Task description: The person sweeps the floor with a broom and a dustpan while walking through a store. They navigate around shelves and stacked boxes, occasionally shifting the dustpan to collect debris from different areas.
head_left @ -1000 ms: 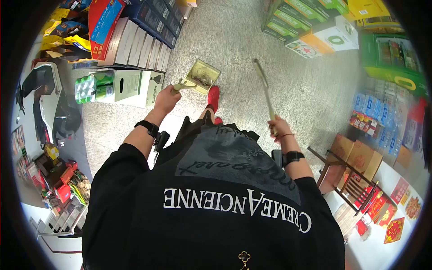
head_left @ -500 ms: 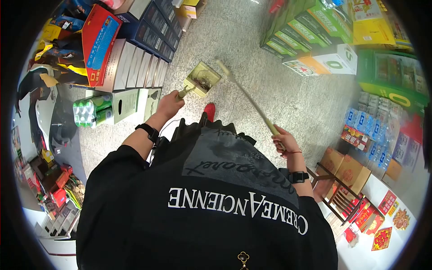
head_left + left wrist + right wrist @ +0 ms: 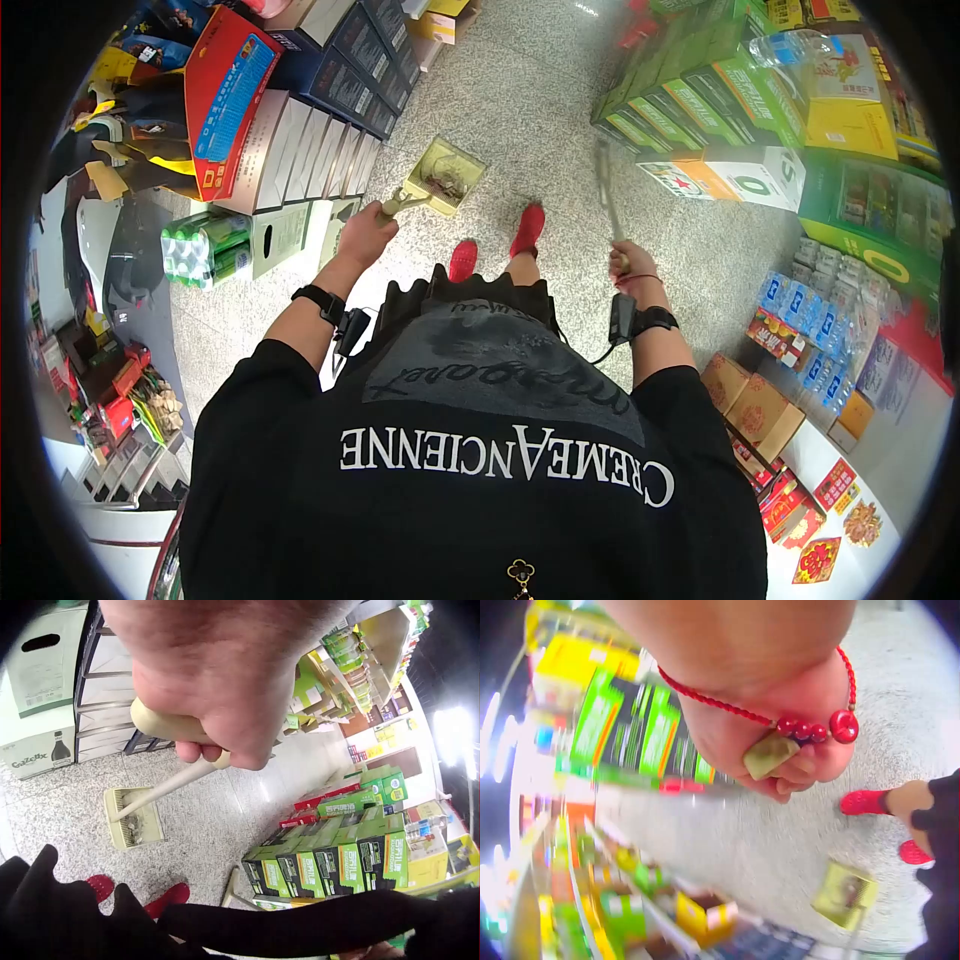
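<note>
The left hand [image 3: 367, 235] grips the dustpan handle [image 3: 172, 727], its fingers [image 3: 244, 754] curled round it. The yellowish dustpan [image 3: 446, 176] lies out beyond those fingers, well apart from them, joined to them only by the handle; in the head view it is up and to the right of the fist. It is low at the floor [image 3: 520, 100], nearer the floor's left edge, where the cartons stand, than its right; whether its base touches the floor I cannot tell. Grey-brown debris [image 3: 446, 184] lies inside it, and comb-like teeth [image 3: 122, 817] run along one inner side.

The right hand [image 3: 635, 268] grips the long-handled broom [image 3: 610, 195], fingers [image 3: 796, 774] curled round it, with the handle's end showing at the fist in the right wrist view. The broom's far end is blurred, well apart from the dustpan and towards the green boxes [image 3: 690, 95] at the floor's right edge. A red bracelet [image 3: 802, 730] circles the right wrist.

Two red shoes [image 3: 527, 230] are on the floor between the hands, nearer the wearer than the dustpan. Along the left edge stand dark blue boxes [image 3: 365, 60] and a pack of green cans [image 3: 205, 250].
</note>
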Action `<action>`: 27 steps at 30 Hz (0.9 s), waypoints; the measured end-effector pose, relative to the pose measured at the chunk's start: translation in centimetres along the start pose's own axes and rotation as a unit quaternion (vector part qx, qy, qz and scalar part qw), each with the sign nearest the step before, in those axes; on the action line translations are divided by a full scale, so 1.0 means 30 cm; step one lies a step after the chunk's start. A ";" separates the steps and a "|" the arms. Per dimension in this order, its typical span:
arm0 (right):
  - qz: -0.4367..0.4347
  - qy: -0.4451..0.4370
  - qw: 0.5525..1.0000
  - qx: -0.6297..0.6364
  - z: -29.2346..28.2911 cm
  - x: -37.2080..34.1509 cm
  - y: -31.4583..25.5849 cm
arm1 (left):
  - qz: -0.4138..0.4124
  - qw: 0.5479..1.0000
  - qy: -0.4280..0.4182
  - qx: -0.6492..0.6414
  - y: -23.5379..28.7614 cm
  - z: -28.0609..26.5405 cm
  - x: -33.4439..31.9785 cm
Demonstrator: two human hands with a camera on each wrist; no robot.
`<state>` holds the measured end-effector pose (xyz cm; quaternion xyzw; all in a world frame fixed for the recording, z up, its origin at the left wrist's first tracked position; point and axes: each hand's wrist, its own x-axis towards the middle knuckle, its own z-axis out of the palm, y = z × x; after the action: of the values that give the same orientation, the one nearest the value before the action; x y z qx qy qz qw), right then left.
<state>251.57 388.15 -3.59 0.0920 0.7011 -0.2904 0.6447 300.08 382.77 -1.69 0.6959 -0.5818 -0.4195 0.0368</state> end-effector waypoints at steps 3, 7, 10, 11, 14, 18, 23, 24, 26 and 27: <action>-0.057 -0.008 0.978 -0.202 0.137 -0.081 0.049 | -0.010 1.000 0.008 -0.007 0.036 -0.013 -0.006; -0.017 -0.039 0.937 -0.347 0.189 -0.209 -0.035 | -0.030 0.999 0.020 -0.026 0.091 0.008 0.017; 0.013 -0.110 0.926 -0.361 0.177 -0.234 -0.150 | -0.030 0.998 0.025 -0.038 0.170 0.022 0.051; 0.013 -0.110 0.924 -0.366 0.171 -0.238 -0.194 | -0.051 0.998 0.033 -0.032 0.209 0.021 0.060; -0.002 -0.149 0.918 -0.367 0.170 -0.252 -0.341 | -0.068 0.996 0.050 -0.031 0.284 0.018 0.118; -0.018 -0.131 0.935 -0.329 0.148 -0.240 -0.557 | -0.081 0.996 0.045 -0.018 0.343 0.016 0.202; -0.162 -0.083 0.915 -0.360 0.178 0.000 -0.861 | -0.112 0.991 0.074 -0.020 0.476 0.011 0.286; -0.170 -0.086 0.916 -0.353 0.213 0.026 -0.924 | -0.121 0.989 0.083 -0.023 0.495 0.016 0.302; -0.176 -0.091 0.917 -0.347 0.284 0.095 -1.028 | -0.133 0.987 0.092 -0.025 0.519 0.027 0.337; -0.159 -0.082 0.936 -0.304 0.316 0.143 -1.072 | -0.156 0.983 0.084 -0.046 0.521 0.034 0.355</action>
<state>242.79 355.92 1.60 -0.2453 0.7061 -0.1684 0.6426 286.96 369.26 0.32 0.8082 -0.4413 -0.3865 0.0514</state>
